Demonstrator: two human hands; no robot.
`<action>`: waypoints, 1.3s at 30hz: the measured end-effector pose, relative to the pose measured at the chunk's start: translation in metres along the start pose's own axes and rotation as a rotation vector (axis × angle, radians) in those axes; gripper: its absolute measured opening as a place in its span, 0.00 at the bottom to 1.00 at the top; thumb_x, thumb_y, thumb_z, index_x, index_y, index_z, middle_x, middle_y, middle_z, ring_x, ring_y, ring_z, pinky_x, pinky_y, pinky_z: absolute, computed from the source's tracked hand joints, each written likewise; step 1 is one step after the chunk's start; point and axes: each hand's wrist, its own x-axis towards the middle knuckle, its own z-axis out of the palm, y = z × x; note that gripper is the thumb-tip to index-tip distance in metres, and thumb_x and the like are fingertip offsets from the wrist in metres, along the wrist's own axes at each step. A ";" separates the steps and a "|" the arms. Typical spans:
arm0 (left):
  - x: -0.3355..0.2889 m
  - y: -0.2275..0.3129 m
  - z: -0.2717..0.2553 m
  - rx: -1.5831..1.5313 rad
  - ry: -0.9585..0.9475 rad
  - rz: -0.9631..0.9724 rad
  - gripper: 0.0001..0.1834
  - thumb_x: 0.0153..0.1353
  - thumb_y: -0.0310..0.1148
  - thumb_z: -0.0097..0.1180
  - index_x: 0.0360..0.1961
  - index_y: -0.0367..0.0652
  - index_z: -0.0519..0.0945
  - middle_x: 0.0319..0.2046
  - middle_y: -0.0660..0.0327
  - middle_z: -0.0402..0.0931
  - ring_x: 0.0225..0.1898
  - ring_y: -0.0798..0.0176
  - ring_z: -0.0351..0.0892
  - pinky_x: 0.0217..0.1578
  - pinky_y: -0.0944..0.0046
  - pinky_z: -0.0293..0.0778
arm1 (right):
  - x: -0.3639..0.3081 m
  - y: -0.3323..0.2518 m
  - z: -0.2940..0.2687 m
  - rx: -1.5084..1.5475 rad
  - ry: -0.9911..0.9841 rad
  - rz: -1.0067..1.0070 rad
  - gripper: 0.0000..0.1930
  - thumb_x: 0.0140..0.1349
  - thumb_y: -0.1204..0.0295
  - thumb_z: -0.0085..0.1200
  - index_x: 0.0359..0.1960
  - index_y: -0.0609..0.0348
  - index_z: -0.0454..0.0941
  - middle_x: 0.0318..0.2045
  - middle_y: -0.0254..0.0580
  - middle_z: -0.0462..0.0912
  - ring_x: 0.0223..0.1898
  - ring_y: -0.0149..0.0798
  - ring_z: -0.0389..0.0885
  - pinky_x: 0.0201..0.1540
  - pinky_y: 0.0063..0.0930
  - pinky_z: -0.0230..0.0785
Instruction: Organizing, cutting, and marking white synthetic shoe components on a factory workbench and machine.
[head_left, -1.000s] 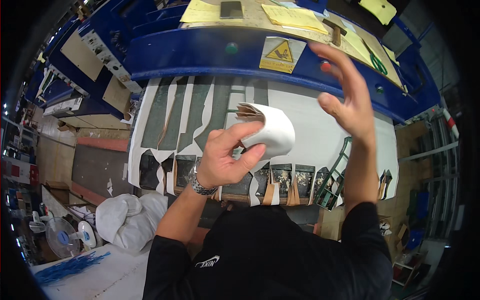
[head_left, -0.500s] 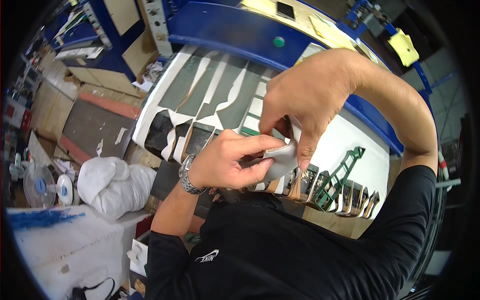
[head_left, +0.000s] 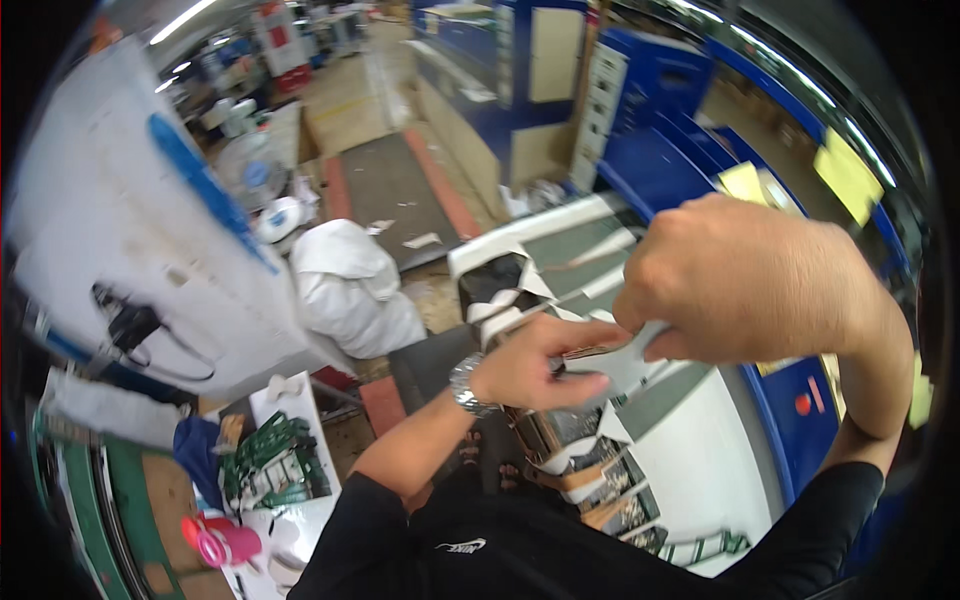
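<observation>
A bent pale grey sheet piece (head_left: 622,368) with a brownish layered edge is raised over the worktable, between my two hands. My left hand (head_left: 535,365), with a metal watch on its wrist, has the index finger along the piece's upper edge and the thumb lower on its near side. My right hand (head_left: 745,280) is closed on the piece's far right end, knuckles up, and it hides much of that end. Below, stacks of cut strips (head_left: 570,435) with white tops and brown or dark sides line the worktable's near edge.
A green frame-like tool (head_left: 705,547) lies on the white worktable (head_left: 715,450). Blue machinery (head_left: 660,165) borders its far side. Left are a stuffed white sack (head_left: 350,280), a white panel (head_left: 130,230) and a side table with green frames (head_left: 275,460) and a pink cup (head_left: 225,543).
My view has swung left, bringing the side table and the white panel into sight. My right hand has moved to the piece's far end, and my left thumb sits farther from the index finger.
</observation>
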 end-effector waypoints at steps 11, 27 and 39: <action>-0.077 0.028 0.043 -0.328 0.091 -0.083 0.24 0.76 0.33 0.56 0.70 0.40 0.74 0.57 0.59 0.86 0.59 0.65 0.80 0.63 0.61 0.72 | 0.018 -0.080 -0.047 -0.290 -0.026 -0.175 0.08 0.63 0.66 0.71 0.36 0.56 0.91 0.27 0.40 0.90 0.32 0.40 0.92 0.36 0.35 0.82; -0.415 0.042 0.112 -0.381 0.814 -0.146 0.20 0.77 0.43 0.60 0.52 0.32 0.80 0.39 0.63 0.85 0.39 0.73 0.78 0.41 0.65 0.77 | 0.200 -0.419 -0.130 -0.506 -0.139 -0.838 0.10 0.59 0.72 0.70 0.40 0.61 0.84 0.28 0.48 0.85 0.32 0.45 0.85 0.36 0.35 0.72; -0.645 0.038 0.310 -0.436 2.119 -0.310 0.22 0.80 0.44 0.56 0.62 0.37 0.78 0.47 0.65 0.84 0.46 0.75 0.79 0.46 0.68 0.77 | 0.427 -0.864 0.058 -0.762 -0.188 -1.616 0.16 0.55 0.71 0.74 0.41 0.62 0.81 0.40 0.45 0.81 0.45 0.49 0.80 0.53 0.40 0.73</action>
